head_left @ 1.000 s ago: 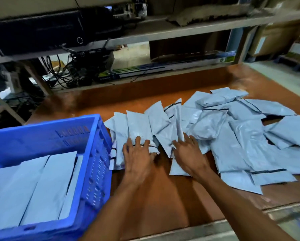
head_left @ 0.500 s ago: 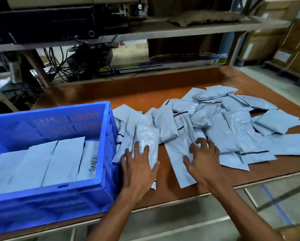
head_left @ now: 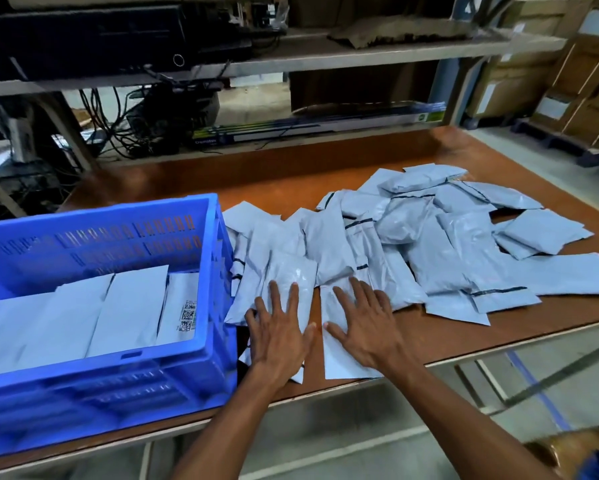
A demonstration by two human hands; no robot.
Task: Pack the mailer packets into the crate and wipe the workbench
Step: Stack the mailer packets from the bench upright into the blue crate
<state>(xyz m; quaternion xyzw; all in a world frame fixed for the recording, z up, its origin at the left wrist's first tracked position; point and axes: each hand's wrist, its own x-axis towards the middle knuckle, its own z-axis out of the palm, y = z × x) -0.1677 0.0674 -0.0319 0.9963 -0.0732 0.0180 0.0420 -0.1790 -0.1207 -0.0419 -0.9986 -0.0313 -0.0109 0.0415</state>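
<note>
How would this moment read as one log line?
left hand flat on packet | right hand flat on packet | crate partly filled

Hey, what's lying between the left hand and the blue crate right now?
In the head view, only the edges of grey mailer packets; the left hand rests flat on them beside the blue crate.
</note>
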